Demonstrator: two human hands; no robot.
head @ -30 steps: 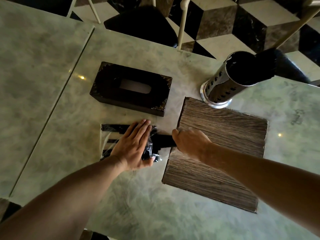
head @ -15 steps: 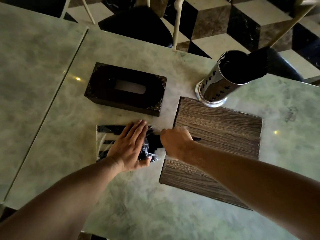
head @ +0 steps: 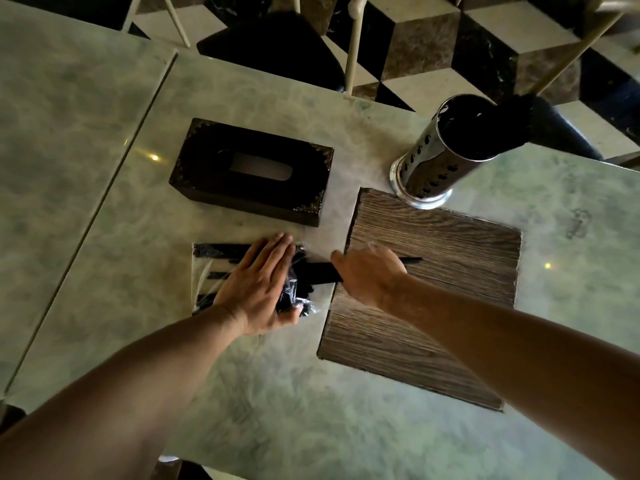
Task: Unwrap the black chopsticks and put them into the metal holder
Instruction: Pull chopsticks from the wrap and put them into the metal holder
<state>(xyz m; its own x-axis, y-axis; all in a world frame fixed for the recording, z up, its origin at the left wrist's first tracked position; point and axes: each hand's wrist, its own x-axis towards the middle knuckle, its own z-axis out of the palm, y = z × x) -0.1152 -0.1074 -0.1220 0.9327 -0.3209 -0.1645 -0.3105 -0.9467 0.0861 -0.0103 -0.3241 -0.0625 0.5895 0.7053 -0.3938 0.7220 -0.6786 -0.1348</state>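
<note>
Marbled counter point(head: 346, 427) carries everything. Left hand point(head: 258, 287) lies flat, fingers straight, pinning the plastic wrapper point(head: 204, 268) near its middle, while the right hand point(head: 369, 275), grip curled on black chopsticks point(head: 323, 275), has drawn them further out over the wooden board point(head: 450, 271). Metal holder point(head: 446, 155) waits at the far edge.

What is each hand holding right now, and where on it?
Right hand grips black chopsticks near mid-length, tips poking past it. Left hand presses flat on the plastic wrapper, gripping nothing.

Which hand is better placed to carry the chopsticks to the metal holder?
Probably the right hand: it grips the chopsticks and is nearer the metal holder. The left hand presses the plastic wrapper flat.
</note>
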